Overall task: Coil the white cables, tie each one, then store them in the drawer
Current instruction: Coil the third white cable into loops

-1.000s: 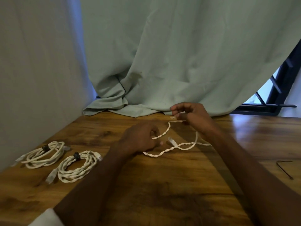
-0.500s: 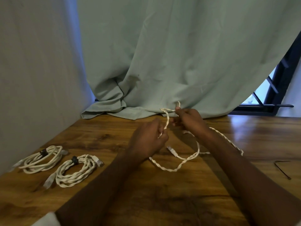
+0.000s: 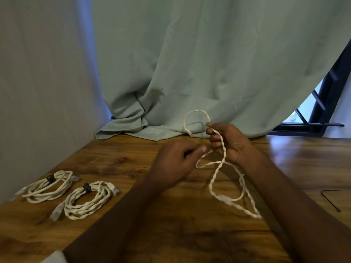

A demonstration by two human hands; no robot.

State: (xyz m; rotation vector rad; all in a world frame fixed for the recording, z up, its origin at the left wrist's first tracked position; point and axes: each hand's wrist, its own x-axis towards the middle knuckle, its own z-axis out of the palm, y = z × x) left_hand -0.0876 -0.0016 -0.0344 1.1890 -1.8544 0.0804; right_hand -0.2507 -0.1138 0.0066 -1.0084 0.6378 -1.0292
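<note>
A loose white twisted cable (image 3: 216, 175) hangs between my hands above the wooden table (image 3: 171, 234). My right hand (image 3: 231, 142) grips it near one end, and a short loop arches up over the fingers toward the curtain. My left hand (image 3: 176, 162) pinches another stretch of it between thumb and curled fingers. The rest droops in loops down to the table on the right. Two coiled white cables lie at the left, each bound with a dark tie: one (image 3: 49, 186) nearer the wall, the other (image 3: 87, 200) beside it.
A pale green curtain (image 3: 209, 73) hangs behind the table and bunches on its far edge. A wall (image 3: 38, 92) borders the left side. A thin dark tie (image 3: 330, 200) lies on the table at the right. No drawer is in view.
Both hands have lifted the cable off the table. My right hand drew more cable up, forming a loop above the fingers, and the hanging loops swung right.
</note>
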